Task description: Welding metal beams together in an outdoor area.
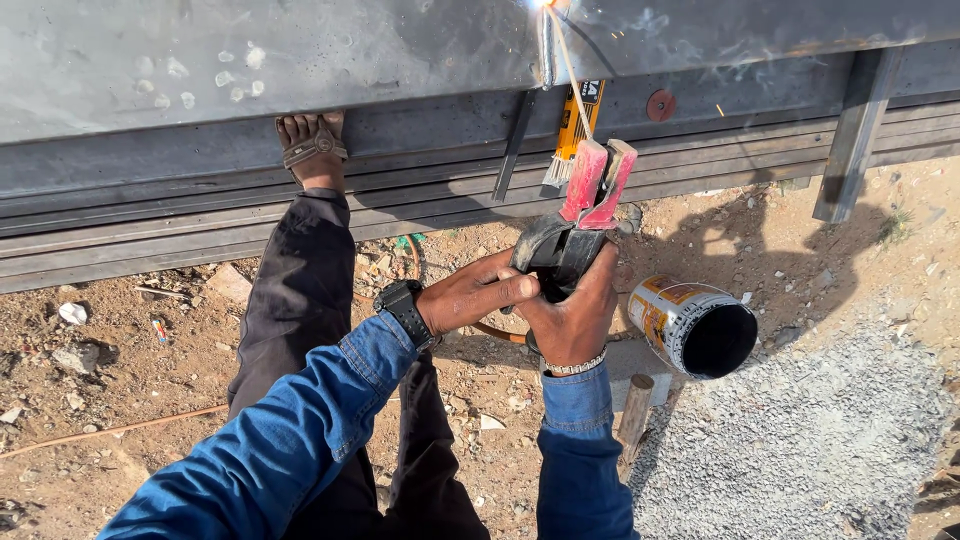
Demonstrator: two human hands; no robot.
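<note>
Electrode holder (578, 215) clamped in right hand (572, 312), black grip deep in the palm, fingers (600, 285) wrapped tight round it. Left hand (478, 292) laid against the same grip from the side, fingers together, tips touching the holder's black body just beside the right thumb. Both forearms in blue denim sleeves, raised forward and converging; black watch (404, 308) on the left wrist, metal bracelet (575, 365) on the right. Holder upright, tilted slightly right: red jaws at top, worn and dusty, pinching a thin pale rod (566, 62) running up to a bright arc (541, 4) at the edge of the grey steel sheet (300, 50). Below the sheet, stacked steel bars (150, 215), with a sandalled foot (312, 145) resting on them. On the dirt ground near the right hand, an open tin can (695, 325) on its side; behind the holder, a yellow-handled brush (573, 135).
</note>
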